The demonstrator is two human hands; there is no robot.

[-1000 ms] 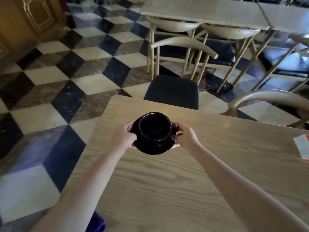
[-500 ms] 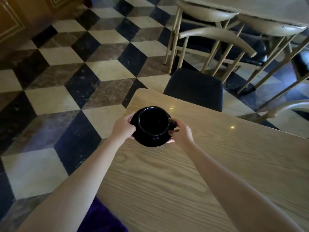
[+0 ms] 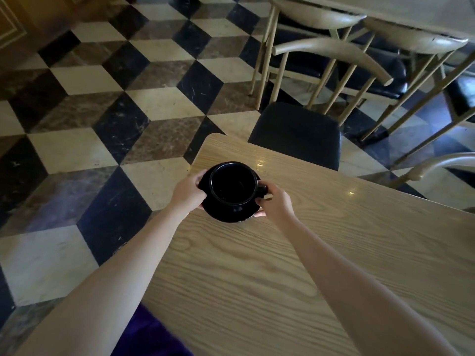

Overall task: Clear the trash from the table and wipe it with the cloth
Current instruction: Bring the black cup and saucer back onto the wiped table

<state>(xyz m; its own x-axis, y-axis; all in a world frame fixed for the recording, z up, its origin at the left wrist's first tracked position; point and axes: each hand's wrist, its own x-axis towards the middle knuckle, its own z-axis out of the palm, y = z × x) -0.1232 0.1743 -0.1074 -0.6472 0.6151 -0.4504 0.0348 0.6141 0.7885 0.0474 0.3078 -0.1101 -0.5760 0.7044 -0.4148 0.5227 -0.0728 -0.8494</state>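
Note:
A black cup stands on a black saucer near the far left corner of the light wooden table. My left hand grips the saucer's left rim. My right hand grips its right rim, beside the cup's handle. Whether the saucer rests on the table or is just above it I cannot tell. No trash or cloth is in view.
A chair with a black seat is tucked at the table's far edge. More wooden chairs and another table stand behind it. A chair arm curves at the right. Checkered floor lies left; purple fabric shows below.
The cup and saucer, held by both hands, have moved toward the table's far left corner as my view swung left and down. The white and red item at the right edge is out of view.

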